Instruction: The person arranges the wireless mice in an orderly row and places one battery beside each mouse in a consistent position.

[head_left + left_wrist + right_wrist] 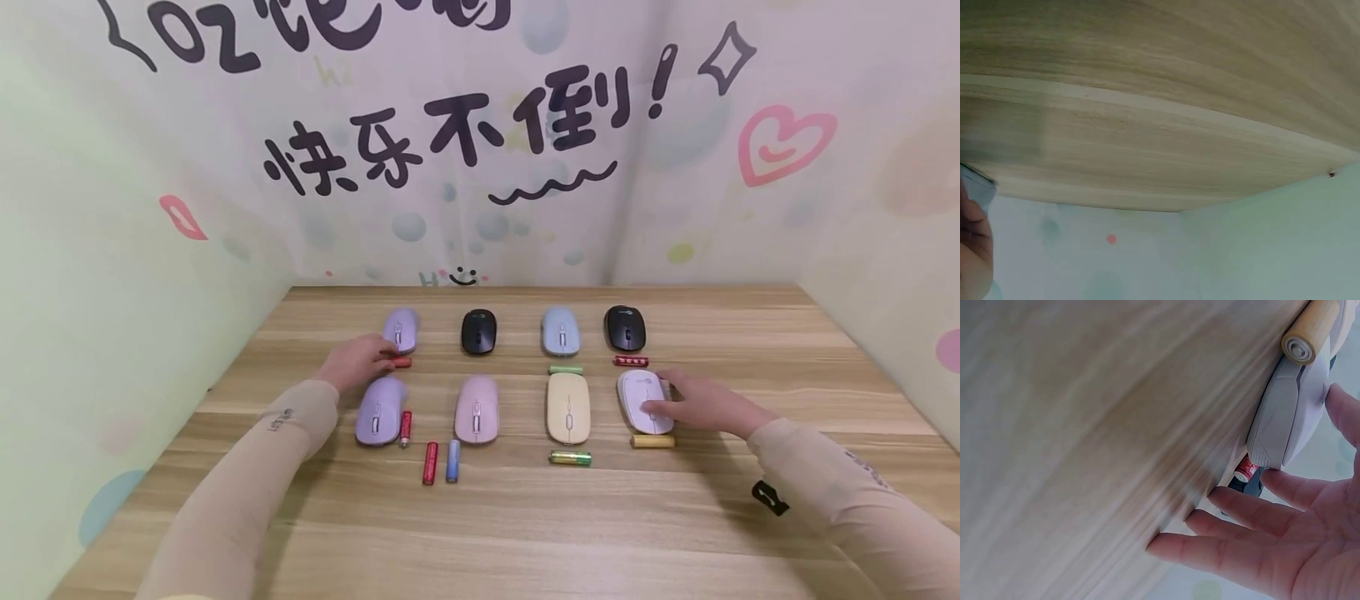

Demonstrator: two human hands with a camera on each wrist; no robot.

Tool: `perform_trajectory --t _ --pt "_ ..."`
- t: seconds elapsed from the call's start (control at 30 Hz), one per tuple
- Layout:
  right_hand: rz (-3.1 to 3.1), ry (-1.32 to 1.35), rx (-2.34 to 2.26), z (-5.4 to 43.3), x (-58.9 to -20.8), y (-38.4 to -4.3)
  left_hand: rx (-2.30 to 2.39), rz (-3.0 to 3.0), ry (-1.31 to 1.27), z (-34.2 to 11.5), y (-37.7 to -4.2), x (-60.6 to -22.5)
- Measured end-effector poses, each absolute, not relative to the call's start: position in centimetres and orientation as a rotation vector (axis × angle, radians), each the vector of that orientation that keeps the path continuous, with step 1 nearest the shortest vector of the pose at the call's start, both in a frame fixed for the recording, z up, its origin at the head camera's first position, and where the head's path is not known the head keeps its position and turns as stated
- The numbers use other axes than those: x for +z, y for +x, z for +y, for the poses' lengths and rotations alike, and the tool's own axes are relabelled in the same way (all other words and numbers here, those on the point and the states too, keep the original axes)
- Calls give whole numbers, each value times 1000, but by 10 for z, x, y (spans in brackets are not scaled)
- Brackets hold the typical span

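Observation:
My left hand point(358, 362) lies at the back left, its fingertips at the front end of a purple mouse point(402, 329) and beside a red-orange battery point(402, 362). Only part of this hand point(974, 250) enters the left wrist view, by a greyish mouse edge point(980, 184); whether it grips anything I cannot tell. On the right, my right hand point(705, 402) touches a white mouse point(633, 396) lying on the table. Thumb and index fingertip meet that mouse point(1285, 412) in the right wrist view, while the other fingers stretch out straight toward the tabletop.
Two rows of mice stand on the wooden table point(480, 533), among them a black one point(478, 332), a light blue one point(561, 332), a pink one point(477, 410) and a cream one point(568, 408). Several batteries lie near them, including a yellow one point(652, 442) and a blue one point(453, 461).

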State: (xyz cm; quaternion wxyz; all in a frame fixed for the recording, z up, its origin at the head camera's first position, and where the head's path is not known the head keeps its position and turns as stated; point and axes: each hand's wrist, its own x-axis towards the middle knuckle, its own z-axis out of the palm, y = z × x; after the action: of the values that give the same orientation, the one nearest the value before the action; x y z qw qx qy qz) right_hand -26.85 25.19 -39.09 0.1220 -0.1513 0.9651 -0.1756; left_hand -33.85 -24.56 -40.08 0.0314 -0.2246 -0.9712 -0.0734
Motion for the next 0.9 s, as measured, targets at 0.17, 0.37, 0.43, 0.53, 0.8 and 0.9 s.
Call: perform_trajectory --t 0.17,0.37,0.43,0.53,0.8,0.9 --pt "2814 -447 -517 251 -390 -268 -312 -2879 -667 -246 -328 -382" --pt "2816 -450 -510 250 -388 -266 -225 -2954 -703 -212 -285 -361" --pt "2817 -450 -505 250 -388 -266 -194 -2984 -715 -194 -263 -360" --pt "2824 -463 -501 250 -387 -266 -203 -2994 -703 -171 -232 -364" --pt "2826 -478 -510 249 -388 -266 -265 -3042 -612 -139 -189 -385" --pt "2821 -473 -517 249 -388 -265 -264 -3060 -601 -136 -185 -390"
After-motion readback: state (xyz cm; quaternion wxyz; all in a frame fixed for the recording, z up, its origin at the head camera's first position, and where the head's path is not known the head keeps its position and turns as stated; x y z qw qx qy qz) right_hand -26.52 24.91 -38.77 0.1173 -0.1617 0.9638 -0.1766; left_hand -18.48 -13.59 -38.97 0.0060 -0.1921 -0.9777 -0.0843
